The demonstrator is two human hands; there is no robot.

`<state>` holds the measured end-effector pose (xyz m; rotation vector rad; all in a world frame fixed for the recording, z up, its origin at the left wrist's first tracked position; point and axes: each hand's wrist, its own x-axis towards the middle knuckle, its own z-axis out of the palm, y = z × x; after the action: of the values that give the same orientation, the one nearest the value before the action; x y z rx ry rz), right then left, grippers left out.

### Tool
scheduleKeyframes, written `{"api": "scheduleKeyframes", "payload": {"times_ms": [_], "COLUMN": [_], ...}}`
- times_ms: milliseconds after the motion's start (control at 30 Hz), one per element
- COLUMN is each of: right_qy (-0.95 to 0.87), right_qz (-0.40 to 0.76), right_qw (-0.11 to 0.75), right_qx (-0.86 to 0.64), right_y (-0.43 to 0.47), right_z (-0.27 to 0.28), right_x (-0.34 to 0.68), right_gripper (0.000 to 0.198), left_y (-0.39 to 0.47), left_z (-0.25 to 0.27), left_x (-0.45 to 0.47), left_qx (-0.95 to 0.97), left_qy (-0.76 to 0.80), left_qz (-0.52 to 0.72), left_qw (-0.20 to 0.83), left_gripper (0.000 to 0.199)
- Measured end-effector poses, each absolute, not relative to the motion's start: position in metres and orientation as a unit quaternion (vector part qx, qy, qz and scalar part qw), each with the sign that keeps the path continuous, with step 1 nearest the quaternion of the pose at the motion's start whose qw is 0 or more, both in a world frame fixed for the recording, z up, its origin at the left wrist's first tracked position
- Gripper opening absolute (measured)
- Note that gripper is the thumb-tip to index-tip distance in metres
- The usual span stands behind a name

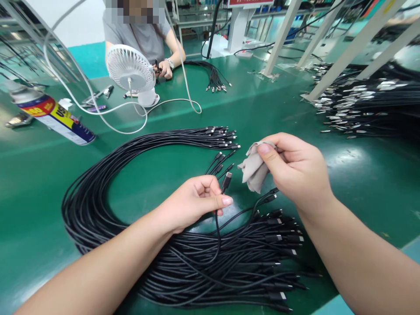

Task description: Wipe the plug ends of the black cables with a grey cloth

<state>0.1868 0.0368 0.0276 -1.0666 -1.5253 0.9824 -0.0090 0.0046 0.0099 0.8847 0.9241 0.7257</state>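
Evidently, the left hand (198, 199) pinches one black USB-C cable (225, 185) just below its metal tip (229, 175), apparently so that the tip stands free; the right hand (298, 170), apart from it, clasps a crumpled grey cloth (256, 168) near that tip. Around them, a curved bundle of black cables (88, 183) lies on the green table (256, 107), connectors pointing right, perhaps for easy reach. Farther off are a spray can (57, 116) and a white desk fan (126, 65).

There are one cloth (254, 169), one can (55, 114), one fan (129, 65), one co-worker (146, 41), one watch (170, 64) and four slanted posts (281, 39) at right; the cables (88, 188) are too many to count.
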Motion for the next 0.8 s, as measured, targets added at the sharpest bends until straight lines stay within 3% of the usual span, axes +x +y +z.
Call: {"api": "scheduleKeyframes", "payload": {"times_ms": [133,333,500,533,667,800], "right_qy": [-0.64,-0.646,-0.601,-0.588,-0.545,-0.524], "right_qz": [0.477,0.488,0.489,0.491,0.473,0.49], "right_qw": [0.451,0.428,0.48,0.492,0.544,0.557], "right_qx": [-0.4,-0.401,-0.41,-0.413,-0.428,-0.418], "right_y": [0.036,0.032,0.04,0.043,0.054,0.059], "right_z": [0.026,0.031,0.03,0.029,0.026,0.024], "right_x": [0.186,0.185,0.191,0.193,0.2,0.203], "right_gripper": [0.022,0.026,0.027,0.027,0.026,0.024], "left_y": [0.005,0.005,-0.003,-0.006,-0.023,-0.033], "left_z": [0.011,0.008,0.005,0.006,0.012,0.018], "left_x": [-0.009,-0.01,-0.008,-0.007,-0.005,-0.003], "left_qx": [0.412,0.462,0.694,0.746,0.861,0.887], "left_qy": [0.421,0.449,0.462,0.433,0.319,0.282], "left_qz": [0.334,0.321,0.29,0.263,0.062,-0.021], "left_qw": [0.736,0.694,0.471,0.434,0.392,0.366], "left_gripper": [0.034,0.035,0.02,0.022,0.065,0.08]}}
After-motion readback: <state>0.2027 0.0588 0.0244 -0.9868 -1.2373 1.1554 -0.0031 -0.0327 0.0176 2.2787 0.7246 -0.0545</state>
